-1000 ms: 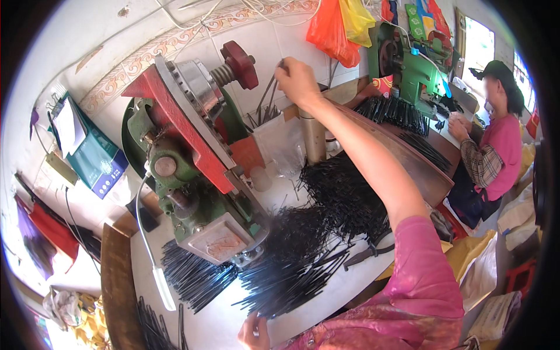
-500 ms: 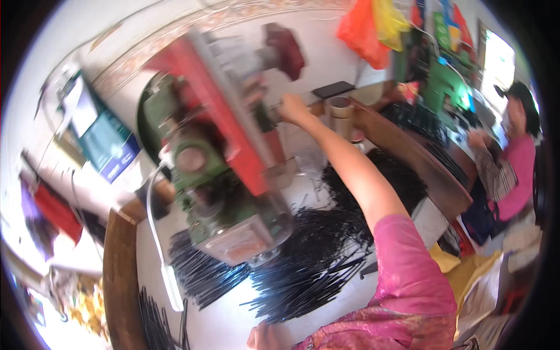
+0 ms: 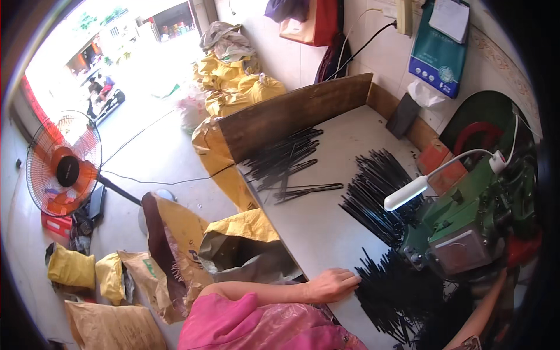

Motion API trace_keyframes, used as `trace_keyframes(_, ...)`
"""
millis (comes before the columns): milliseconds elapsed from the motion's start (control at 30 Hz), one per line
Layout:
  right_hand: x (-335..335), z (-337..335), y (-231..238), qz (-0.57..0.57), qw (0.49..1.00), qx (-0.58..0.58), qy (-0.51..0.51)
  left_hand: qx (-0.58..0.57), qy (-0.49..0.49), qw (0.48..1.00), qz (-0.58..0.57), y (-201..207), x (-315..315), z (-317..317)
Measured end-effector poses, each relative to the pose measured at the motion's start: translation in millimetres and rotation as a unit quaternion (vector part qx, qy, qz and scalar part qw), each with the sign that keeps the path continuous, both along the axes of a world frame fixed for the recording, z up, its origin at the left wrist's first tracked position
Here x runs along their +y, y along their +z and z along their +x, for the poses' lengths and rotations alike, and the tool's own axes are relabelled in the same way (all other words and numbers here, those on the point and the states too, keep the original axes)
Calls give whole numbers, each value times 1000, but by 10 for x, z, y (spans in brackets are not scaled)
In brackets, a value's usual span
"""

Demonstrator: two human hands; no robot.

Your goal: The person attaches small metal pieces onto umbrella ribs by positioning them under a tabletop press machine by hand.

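Note:
My left hand (image 3: 333,286) rests at the table's front edge, its fingers curled, with the tips beside a heap of thin black strips (image 3: 396,291). Whether anything lies between those fingers is hidden. At the lower right my right forearm (image 3: 485,309) reaches up to the green machine (image 3: 466,233); the hand itself is lost behind or against the machine near its red part (image 3: 525,248). Another bundle of black strips (image 3: 379,192) lies beside the machine, under a white lamp (image 3: 406,193) on a bent arm. More long black strips (image 3: 286,154) lie by the wooden side board.
A wooden board (image 3: 291,119) walls the table's far left side. Below the table's left edge stands an open yellow sack (image 3: 248,224). Several sacks lie on the floor near a standing fan (image 3: 67,169). A dark block (image 3: 402,115) leans at the back corner.
The view has swung far to the left, bringing in the doorway, fan and sacks. My right hand, earlier raised by the machine's far side, is now hidden; my left hand shows more fully.

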State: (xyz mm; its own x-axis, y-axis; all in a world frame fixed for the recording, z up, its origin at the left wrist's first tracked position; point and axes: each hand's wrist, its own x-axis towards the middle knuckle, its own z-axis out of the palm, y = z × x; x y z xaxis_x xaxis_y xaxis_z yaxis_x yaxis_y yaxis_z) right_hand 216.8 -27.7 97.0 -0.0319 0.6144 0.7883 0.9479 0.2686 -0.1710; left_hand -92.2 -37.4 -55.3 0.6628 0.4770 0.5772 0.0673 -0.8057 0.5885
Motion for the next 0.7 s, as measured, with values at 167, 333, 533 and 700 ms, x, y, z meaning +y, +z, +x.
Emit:
trace_keyframes(167,-464,910,-164,-6,988,98,-117,11,-5,998,-66,2,167,-84)
trace_keyframes(333,-1241,781,-306,21,942,160,-296,120,169,967,146,165,1012,-399)
trace_keyframes(533,-1836,51,-731,-37,915,297,-270,275,382,849,240,203,1676,-889)
trace_keyframes(700,-2116,-168,-981,-28,879,389,-273,366,430,811,156,24,2303,-1072)
